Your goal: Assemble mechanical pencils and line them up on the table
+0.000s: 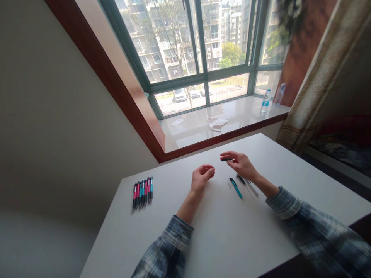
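Above the white table, my left hand is closed in a pinch. A tiny dark tip shows at its fingertips, too small to name. Higher and to the right, my right hand grips a short black pen part between thumb and fingers. The two hands are apart. Below my right hand lie a blue pen barrel with a black end, a black pen piece and thin pale pieces, partly covered by the hand and wrist.
Several red and blue pens lie side by side at the table's left. Behind the table, a window sill holds a crumpled white sheet and plastic bottles. A curtain hangs at the right.
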`<action>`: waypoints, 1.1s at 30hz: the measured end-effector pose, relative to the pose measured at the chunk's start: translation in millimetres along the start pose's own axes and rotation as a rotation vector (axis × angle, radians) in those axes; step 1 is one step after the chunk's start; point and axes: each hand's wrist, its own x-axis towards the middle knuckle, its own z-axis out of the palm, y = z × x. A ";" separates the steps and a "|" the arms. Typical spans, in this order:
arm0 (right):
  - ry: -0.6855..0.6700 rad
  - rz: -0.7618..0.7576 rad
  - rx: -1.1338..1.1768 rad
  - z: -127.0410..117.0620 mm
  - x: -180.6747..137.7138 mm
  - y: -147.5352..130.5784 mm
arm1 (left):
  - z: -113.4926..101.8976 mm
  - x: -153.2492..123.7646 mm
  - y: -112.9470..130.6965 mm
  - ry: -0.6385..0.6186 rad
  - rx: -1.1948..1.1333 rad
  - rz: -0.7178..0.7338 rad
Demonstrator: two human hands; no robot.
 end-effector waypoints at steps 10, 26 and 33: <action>-0.088 -0.026 0.112 8.4 -7.9 1.2 | 0.0 -4.4 -0.2 0.009 -0.226 -0.035; -0.062 0.003 0.010 10.8 -10.8 2.5 | -3.0 -1.2 -9.4 -0.042 -0.121 0.060; -0.152 0.037 -0.073 9.2 -11.4 -4.3 | -3.1 -1.4 -8.8 -0.046 -0.093 0.073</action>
